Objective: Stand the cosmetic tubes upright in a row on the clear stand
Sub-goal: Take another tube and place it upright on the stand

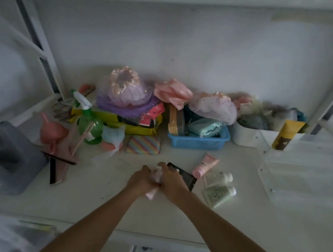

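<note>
Both hands are hiding most of a pale pink tube (pixel 153 193); only its crimped end is peeking out below them. The right hand (pixel 173 181) is also covering part of a black tube (pixel 188 177). Print on the two green tubes (pixel 217 189) is blurring beyond reading. The clear stand (pixel 304 173) is fading into the counter (pixel 111 208), its edges hard to trace. Both forearms are running off the bottom edge.
</note>
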